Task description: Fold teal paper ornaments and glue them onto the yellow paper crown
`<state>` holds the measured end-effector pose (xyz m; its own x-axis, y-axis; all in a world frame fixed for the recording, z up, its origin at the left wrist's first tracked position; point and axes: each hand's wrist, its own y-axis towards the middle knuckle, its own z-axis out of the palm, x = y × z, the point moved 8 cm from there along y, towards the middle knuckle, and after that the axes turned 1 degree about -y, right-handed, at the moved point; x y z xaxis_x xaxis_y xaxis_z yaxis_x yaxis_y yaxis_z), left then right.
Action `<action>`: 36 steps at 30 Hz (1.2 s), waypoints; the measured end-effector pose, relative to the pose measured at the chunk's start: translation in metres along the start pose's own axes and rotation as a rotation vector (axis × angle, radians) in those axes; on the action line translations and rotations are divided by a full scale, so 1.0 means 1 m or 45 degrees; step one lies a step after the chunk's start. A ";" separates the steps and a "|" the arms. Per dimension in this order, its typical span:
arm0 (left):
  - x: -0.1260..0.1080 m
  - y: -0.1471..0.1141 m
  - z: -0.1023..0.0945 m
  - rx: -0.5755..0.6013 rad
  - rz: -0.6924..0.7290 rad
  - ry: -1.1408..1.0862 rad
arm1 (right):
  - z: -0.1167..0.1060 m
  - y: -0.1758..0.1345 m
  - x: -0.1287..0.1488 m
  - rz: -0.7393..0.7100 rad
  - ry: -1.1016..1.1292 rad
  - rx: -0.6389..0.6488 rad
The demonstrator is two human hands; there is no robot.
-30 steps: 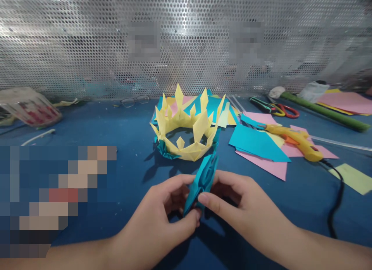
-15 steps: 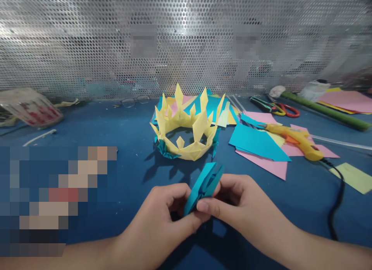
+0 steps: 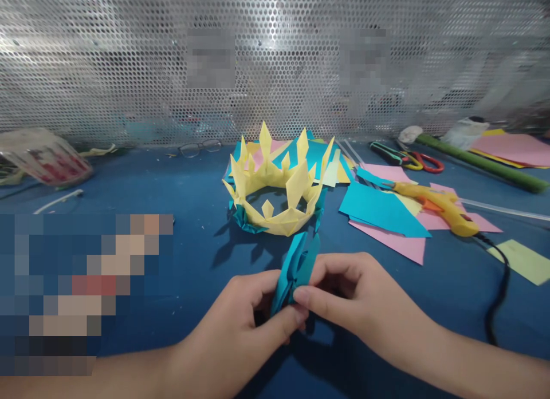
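Note:
A folded blue paper piece (image 3: 296,267) is pinched between my two hands above the table. My left hand (image 3: 253,313) grips its lower left side, thumb in front. With thumb and fingers closed, my right hand (image 3: 344,290) holds its right side. Part of the fold is hidden behind my fingers. Just beyond, a pale yellow folded paper crown (image 3: 286,222) stands upright on the blue table, with tall pointed tips and blue paper pieces (image 3: 246,217) along its lower outside. My hands are apart from the crown.
Loose coloured sheets (image 3: 378,207) lie to the right, under a yellow glue gun (image 3: 449,210) with a black cord (image 3: 494,296). Scissors (image 3: 427,162), a green stick (image 3: 481,160) and glasses (image 3: 200,149) lie farther back. A wrapped bundle (image 3: 45,158) sits left, before a perforated metal panel (image 3: 275,61).
The blue paper piece has turned more upright, its top swinging left. My right hand has shifted slightly left with it, and my left hand keeps its grip.

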<state>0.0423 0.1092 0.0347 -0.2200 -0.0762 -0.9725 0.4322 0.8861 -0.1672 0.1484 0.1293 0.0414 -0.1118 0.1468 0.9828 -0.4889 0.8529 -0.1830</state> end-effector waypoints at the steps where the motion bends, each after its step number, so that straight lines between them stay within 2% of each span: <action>1: -0.001 -0.001 0.001 0.017 0.014 -0.018 | -0.001 0.000 0.000 -0.003 -0.011 -0.012; 4: -0.005 -0.004 0.001 0.016 0.078 -0.123 | -0.001 -0.001 0.002 -0.021 -0.017 -0.025; 7: -0.006 -0.006 -0.012 -0.157 0.100 -0.112 | -0.003 -0.001 0.003 -0.025 -0.051 -0.049; 9: -0.004 -0.007 -0.016 -0.213 0.076 -0.035 | -0.003 -0.002 0.003 -0.025 -0.067 -0.069; 14: -0.002 -0.004 -0.016 -0.172 0.081 0.044 | 0.001 -0.003 0.000 -0.019 -0.015 -0.034; 19: -0.001 -0.005 -0.009 -0.117 0.083 0.048 | 0.010 -0.002 -0.002 -0.093 0.055 0.113; 23: -0.006 -0.006 -0.004 -0.055 0.140 -0.063 | 0.019 -0.007 0.002 -0.177 -0.059 0.287; 26: -0.009 -0.007 -0.004 -0.023 0.145 -0.119 | 0.020 -0.010 0.006 -0.209 -0.178 0.346; 30: -0.009 -0.009 -0.003 0.015 0.108 -0.160 | 0.019 -0.012 0.011 -0.256 -0.249 0.335; 33: -0.010 -0.009 0.000 0.063 0.126 -0.098 | 0.019 -0.013 0.012 -0.285 -0.218 0.292; 36: -0.006 -0.008 0.004 0.091 0.058 0.006 | 0.018 -0.015 0.015 -0.336 -0.218 0.268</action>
<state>0.0436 0.1012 0.0416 -0.2029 -0.0345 -0.9786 0.5028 0.8539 -0.1343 0.1381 0.1093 0.0589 -0.0922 -0.1653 0.9819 -0.6851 0.7262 0.0579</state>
